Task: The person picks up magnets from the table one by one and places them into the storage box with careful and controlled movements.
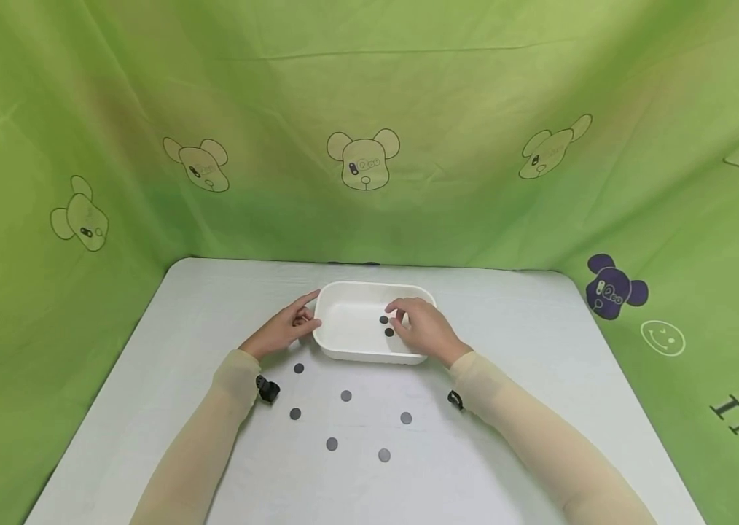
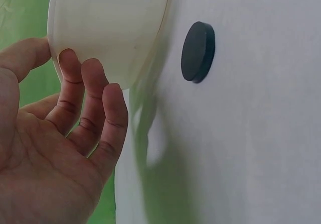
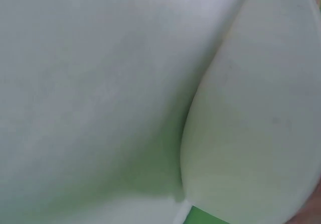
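Observation:
A white rectangular tray (image 1: 353,356) with rounded corners stands on the table. My left hand (image 1: 283,327) is at its left end, thumb and index finger spread along the rim. In the left wrist view, fingertips (image 2: 92,66) rest against the outside of the tray wall (image 2: 115,28). Over the right half of the tray, my right hand (image 1: 427,328) reaches down with bent fingers, thumb and index finger apart. Just left of these fingertips are two round dark discs, one disc (image 1: 384,319) farther and one disc (image 1: 389,332) nearer. The right wrist view shows mainly the tray's outer wall (image 3: 251,113).
Several similar flat discs lie scattered on the white table (image 1: 507,467) in front of the tray, among them a dark disc (image 1: 299,368) near the left wrist and a lighter grey disc (image 1: 385,455) closest to me. A green printed curtain (image 1: 278,219) surrounds the table.

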The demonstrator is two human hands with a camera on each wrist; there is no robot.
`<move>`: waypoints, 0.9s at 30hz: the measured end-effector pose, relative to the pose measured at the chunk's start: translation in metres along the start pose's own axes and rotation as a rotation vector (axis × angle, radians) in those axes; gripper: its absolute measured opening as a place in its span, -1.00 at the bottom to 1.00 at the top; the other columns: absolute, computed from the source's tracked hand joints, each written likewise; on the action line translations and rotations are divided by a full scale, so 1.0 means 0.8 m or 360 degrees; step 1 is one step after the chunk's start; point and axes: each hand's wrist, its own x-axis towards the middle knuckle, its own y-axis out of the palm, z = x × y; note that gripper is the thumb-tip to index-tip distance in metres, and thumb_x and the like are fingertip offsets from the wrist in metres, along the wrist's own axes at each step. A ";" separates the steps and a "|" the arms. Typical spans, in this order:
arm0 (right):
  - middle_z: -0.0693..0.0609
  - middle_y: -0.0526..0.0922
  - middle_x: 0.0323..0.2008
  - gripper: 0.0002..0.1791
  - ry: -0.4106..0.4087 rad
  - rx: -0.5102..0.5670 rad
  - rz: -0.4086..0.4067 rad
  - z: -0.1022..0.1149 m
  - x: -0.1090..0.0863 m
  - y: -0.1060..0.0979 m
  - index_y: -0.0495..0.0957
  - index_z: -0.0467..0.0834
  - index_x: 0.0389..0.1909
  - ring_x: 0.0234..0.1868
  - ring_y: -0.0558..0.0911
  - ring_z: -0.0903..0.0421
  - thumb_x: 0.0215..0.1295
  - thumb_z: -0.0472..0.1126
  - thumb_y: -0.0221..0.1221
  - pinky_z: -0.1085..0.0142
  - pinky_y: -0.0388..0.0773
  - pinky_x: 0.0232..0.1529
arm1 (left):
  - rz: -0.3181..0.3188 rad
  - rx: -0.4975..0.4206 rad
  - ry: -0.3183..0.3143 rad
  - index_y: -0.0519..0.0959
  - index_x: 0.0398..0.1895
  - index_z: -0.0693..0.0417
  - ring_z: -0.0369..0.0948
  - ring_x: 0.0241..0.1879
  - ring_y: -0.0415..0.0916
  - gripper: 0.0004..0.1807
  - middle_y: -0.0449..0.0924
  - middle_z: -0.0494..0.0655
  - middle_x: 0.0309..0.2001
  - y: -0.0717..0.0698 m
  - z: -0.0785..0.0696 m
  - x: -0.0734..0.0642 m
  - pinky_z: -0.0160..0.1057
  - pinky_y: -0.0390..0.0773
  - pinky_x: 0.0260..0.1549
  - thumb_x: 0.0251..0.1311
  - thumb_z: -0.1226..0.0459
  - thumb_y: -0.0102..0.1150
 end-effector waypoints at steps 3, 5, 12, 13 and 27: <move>0.11 0.70 -0.24 -0.72 -0.0044 0.0023 -0.0048 0.001 -0.006 -0.003 0.70 -0.13 0.14 -0.26 0.56 0.12 0.47 -0.24 0.29 0.16 0.56 -0.15 | 0.0003 -0.0005 -0.0009 0.06 0.77 -0.05 -0.14 -0.15 0.49 -0.19 0.63 0.02 -0.05 0.000 0.000 0.000 -0.15 0.44 -0.11 0.60 0.17 0.20; 0.11 0.69 -0.25 -0.73 -0.0070 0.0029 -0.0072 0.002 -0.011 -0.005 0.70 -0.13 0.13 -0.24 0.57 0.10 0.47 -0.24 0.30 0.17 0.55 -0.15 | 0.0001 -0.0010 -0.0020 0.06 0.77 -0.07 -0.14 -0.15 0.47 -0.19 0.63 0.01 -0.05 0.000 0.000 -0.001 -0.15 0.43 -0.10 0.60 0.15 0.20; 0.13 0.69 -0.24 -0.74 -0.0126 0.0036 -0.0116 0.007 -0.032 -0.014 0.71 -0.12 0.11 -0.26 0.53 0.12 0.47 -0.24 0.32 0.20 0.52 -0.19 | 0.0013 -0.0016 -0.0003 0.07 0.77 -0.07 -0.12 -0.16 0.45 -0.19 0.62 0.02 -0.06 0.000 0.000 0.000 -0.13 0.41 -0.13 0.60 0.16 0.20; 0.13 0.69 -0.23 -0.74 -0.0125 0.0037 -0.0119 0.009 -0.035 -0.016 0.72 -0.12 0.12 -0.27 0.52 0.13 0.47 -0.23 0.32 0.21 0.52 -0.20 | 0.0015 -0.0016 -0.0001 0.07 0.77 -0.07 -0.12 -0.16 0.45 -0.19 0.62 0.02 -0.06 0.000 0.000 0.000 -0.13 0.41 -0.13 0.60 0.16 0.20; 0.21 0.65 -0.22 -0.74 -0.0162 0.0066 -0.0172 0.025 -0.081 -0.028 0.72 -0.10 0.12 -0.26 0.54 0.11 0.46 -0.24 0.36 0.27 0.51 -0.21 | 0.0017 -0.0005 0.0032 0.06 0.76 -0.01 -0.13 -0.15 0.47 -0.19 0.64 0.04 -0.04 0.000 0.003 0.001 -0.12 0.42 -0.12 0.61 0.13 0.19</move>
